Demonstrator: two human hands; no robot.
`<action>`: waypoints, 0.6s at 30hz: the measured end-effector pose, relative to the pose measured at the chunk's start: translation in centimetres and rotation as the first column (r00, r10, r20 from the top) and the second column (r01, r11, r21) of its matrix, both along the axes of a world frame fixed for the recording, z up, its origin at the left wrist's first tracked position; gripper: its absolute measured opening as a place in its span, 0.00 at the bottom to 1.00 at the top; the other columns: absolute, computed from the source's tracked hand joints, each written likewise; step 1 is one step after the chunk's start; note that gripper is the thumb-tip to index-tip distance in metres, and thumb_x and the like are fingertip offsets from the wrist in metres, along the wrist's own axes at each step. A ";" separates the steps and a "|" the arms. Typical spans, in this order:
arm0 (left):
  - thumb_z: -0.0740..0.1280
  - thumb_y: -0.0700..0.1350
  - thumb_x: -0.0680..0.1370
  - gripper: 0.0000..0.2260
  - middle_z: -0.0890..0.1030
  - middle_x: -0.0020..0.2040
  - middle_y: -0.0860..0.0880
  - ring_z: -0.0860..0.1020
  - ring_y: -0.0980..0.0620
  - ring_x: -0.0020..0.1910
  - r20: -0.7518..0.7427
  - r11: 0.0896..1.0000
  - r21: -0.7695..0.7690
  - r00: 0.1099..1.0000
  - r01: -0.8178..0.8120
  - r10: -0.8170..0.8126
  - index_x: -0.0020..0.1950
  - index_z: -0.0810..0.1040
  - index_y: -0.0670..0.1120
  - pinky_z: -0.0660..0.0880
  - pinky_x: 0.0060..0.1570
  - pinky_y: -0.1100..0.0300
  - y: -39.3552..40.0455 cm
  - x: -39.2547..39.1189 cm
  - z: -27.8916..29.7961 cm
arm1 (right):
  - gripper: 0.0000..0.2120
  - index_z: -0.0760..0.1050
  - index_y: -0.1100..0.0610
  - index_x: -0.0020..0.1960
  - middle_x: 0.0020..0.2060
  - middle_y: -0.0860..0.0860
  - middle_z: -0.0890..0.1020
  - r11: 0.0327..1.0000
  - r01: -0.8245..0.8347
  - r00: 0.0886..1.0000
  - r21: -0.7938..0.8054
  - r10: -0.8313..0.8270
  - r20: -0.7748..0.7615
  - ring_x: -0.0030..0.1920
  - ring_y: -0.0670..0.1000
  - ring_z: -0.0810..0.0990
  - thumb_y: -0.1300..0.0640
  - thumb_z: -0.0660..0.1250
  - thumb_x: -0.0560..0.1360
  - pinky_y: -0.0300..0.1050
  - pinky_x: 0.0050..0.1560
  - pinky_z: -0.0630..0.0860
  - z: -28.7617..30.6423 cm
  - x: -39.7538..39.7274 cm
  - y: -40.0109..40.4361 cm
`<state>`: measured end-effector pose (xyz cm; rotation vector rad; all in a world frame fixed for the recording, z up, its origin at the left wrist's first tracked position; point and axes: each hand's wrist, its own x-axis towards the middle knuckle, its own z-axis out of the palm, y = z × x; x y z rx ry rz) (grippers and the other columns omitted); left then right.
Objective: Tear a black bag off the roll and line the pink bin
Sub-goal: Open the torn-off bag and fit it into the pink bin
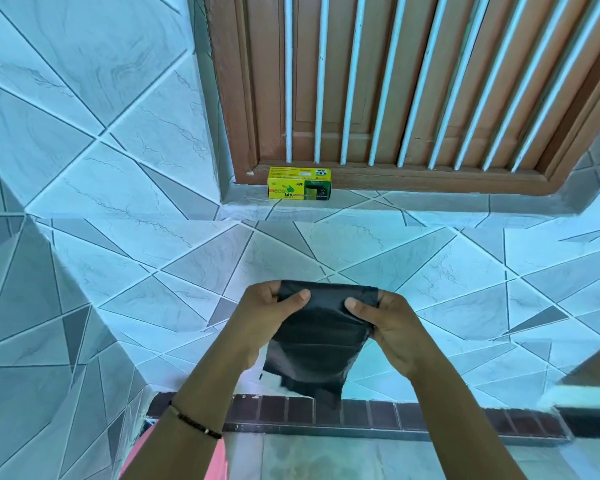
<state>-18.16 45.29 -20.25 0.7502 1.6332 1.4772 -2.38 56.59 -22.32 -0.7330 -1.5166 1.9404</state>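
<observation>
You hold the black bag point(321, 336) in front of you with both hands, above the tiled wall. Your left hand point(269, 315) pinches its upper left corner, thumb on the front; your right hand point(383, 322) pinches the upper right corner the same way. The folded bag hangs down between your wrists. A pink edge, perhaps the bin point(174, 459), shows at the bottom left. A yellow box point(299, 184) sits on the sill point(413, 199) by the barred window point(413, 81).

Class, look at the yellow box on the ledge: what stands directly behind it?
Behind the yellow box stands the brown wooden frame with white bars. The frame's stretch behind the box is covered.
</observation>
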 end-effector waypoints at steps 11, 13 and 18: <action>0.70 0.45 0.73 0.06 0.85 0.47 0.51 0.83 0.52 0.48 -0.126 1.000 0.024 0.992 -0.008 0.011 0.50 0.79 0.50 0.79 0.47 0.61 0.3 0.6 -1.0 | 0.06 0.82 0.60 0.47 0.40 0.53 0.86 0.996 0.088 0.996 -0.024 -0.087 0.007 0.41 0.52 0.84 0.61 0.68 0.72 0.42 0.40 0.79 0.1 -0.1 -0.4; 0.69 0.45 0.74 0.04 0.85 0.47 0.52 0.83 0.52 0.47 -0.130 0.997 0.046 0.989 -0.069 0.074 0.49 0.80 0.50 0.79 0.49 0.59 0.5 0.6 -1.0 | 0.07 0.82 0.57 0.47 0.42 0.51 0.86 0.998 0.058 0.997 -0.023 -0.057 0.060 0.44 0.52 0.84 0.57 0.69 0.71 0.45 0.46 0.80 -0.2 0.0 -0.3; 0.69 0.47 0.74 0.05 0.84 0.49 0.50 0.82 0.50 0.49 0.020 0.994 0.085 0.998 -0.065 0.064 0.49 0.79 0.50 0.79 0.53 0.54 0.8 0.5 -0.8 | 0.19 0.80 0.61 0.52 0.47 0.55 0.86 0.999 0.026 0.994 -0.038 -0.022 0.107 0.49 0.56 0.83 0.55 0.73 0.63 0.50 0.54 0.78 -1.0 0.0 -1.3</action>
